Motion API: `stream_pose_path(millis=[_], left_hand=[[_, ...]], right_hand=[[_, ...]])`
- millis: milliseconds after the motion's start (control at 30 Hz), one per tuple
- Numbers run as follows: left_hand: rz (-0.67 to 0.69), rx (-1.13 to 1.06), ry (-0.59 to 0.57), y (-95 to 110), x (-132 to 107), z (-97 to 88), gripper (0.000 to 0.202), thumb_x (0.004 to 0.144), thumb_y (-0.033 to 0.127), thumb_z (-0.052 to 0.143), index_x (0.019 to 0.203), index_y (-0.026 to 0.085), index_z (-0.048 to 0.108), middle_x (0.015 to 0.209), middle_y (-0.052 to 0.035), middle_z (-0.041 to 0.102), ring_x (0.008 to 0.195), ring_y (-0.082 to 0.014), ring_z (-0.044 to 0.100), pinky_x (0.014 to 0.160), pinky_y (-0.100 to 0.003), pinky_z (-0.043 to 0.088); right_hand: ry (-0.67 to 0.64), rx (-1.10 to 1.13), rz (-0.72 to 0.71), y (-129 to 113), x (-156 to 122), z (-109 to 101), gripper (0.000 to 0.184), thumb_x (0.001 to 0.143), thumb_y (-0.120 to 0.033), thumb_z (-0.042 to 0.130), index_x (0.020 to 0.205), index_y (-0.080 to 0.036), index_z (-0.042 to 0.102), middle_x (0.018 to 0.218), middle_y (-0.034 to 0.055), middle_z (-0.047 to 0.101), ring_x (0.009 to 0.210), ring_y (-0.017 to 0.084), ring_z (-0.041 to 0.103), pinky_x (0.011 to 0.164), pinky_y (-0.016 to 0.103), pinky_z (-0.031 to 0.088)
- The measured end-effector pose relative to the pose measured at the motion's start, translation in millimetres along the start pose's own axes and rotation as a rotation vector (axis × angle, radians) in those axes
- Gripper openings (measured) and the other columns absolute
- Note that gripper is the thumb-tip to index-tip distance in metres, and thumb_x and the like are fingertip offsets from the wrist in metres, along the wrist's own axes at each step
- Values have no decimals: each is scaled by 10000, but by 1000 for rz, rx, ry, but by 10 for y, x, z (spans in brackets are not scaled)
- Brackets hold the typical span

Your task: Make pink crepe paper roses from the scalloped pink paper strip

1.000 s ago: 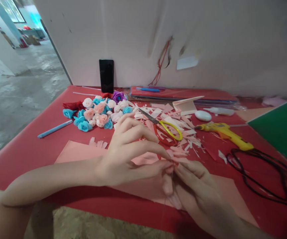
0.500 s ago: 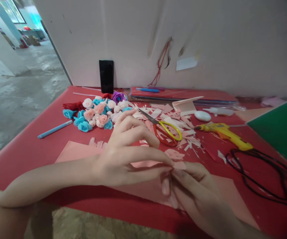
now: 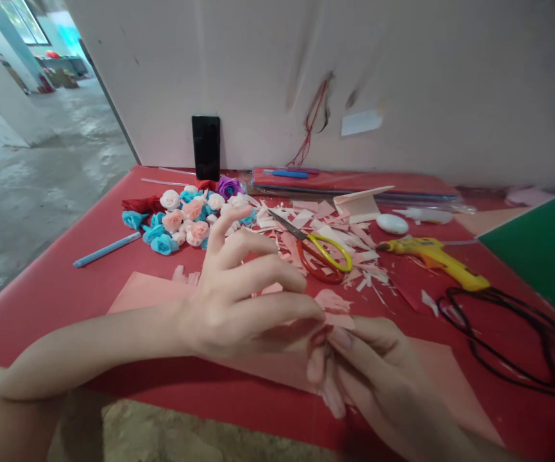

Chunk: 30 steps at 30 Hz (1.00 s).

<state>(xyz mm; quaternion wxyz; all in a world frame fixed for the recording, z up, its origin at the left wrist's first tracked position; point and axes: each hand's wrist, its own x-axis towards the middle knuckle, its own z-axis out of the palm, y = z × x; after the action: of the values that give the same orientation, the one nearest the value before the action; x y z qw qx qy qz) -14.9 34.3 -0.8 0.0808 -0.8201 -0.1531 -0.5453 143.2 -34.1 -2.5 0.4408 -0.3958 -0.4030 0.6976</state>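
In the head view, the right hand [image 3: 378, 359] pinches a small piece of pink paper [image 3: 341, 320] between thumb and fingers, above the worktop's near edge. The left hand [image 3: 253, 295] meets it there, fingers fanned, forefinger tip beside the paper — whether it grips, I cannot tell. Under both hands a pink sheet [image 3: 145, 294] lies along the near edge. Paper flowers [image 3: 193, 208] crowd toward the far left corner; scissors [image 3: 323, 251] rest on paper scraps [image 3: 361, 240] mid-worktop — a yellow glue gun [image 3: 438, 256] lies toward the right edge.
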Motion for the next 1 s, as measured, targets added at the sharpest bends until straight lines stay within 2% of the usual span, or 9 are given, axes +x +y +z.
stream_pose_path(millis=[100, 167, 300, 467, 733, 867, 1000], left_hand=[[-13, -29, -40, 6, -1, -29, 97, 724, 230, 651, 691, 273, 571, 609, 48, 518, 732, -156, 502, 1022, -498, 305], [-9, -42, -32, 4, 1, -34, 90, 726, 240, 655, 702, 259, 570, 624, 44, 522, 745, -158, 503, 1034, -503, 291], [18, 9, 8, -7, 9, -13, 100, 736, 293, 648, 693, 248, 570, 610, 29, 525, 708, -163, 479, 994, -487, 346], [6, 16, -13, -9, 38, -5, 93, 739, 298, 626, 689, 252, 562, 574, 25, 526, 670, -171, 471, 949, -487, 381], [-23, -23, -15, 8, 32, -5, 84, 755, 302, 609, 712, 254, 556, 573, 23, 537, 699, -178, 476, 934, -452, 380], [-30, -48, -1, 7, 36, 0, 67, 757, 288, 598, 728, 244, 557, 596, 23, 559, 699, -178, 486, 934, -466, 361], [-21, -97, 0, 8, 40, -4, 56, 754, 270, 578, 717, 246, 543, 614, 25, 580, 690, -183, 498, 939, -488, 340]], right_hand=[[6, -13, -10, 3, -6, 4, 255, 748, -359, 674, 553, -194, 679, 515, 9, 656, 348, 64, 537, 332, 159, 370], [5, -18, -7, 12, -17, 0, 240, 747, -366, 671, 584, -191, 683, 545, 22, 673, 353, 71, 542, 328, 167, 373], [1, 1, 22, 33, -39, -16, 218, 763, -383, 651, 679, -186, 692, 582, 21, 688, 359, 59, 543, 332, 153, 371], [-27, 44, 11, 39, -27, -23, 165, 777, -325, 651, 666, -209, 692, 559, -20, 674, 392, 39, 571, 372, 112, 399], [-16, -56, -44, 61, -51, -40, 181, 780, -340, 647, 671, -208, 706, 586, 14, 691, 396, 67, 574, 367, 150, 410], [3, -235, -138, 39, -53, -21, 257, 821, -316, 600, 608, -215, 701, 542, 12, 683, 395, 62, 558, 357, 140, 390], [79, -459, -324, -36, -57, 20, 328, 835, -293, 567, 540, -215, 688, 497, 14, 660, 363, 86, 533, 329, 181, 389]])
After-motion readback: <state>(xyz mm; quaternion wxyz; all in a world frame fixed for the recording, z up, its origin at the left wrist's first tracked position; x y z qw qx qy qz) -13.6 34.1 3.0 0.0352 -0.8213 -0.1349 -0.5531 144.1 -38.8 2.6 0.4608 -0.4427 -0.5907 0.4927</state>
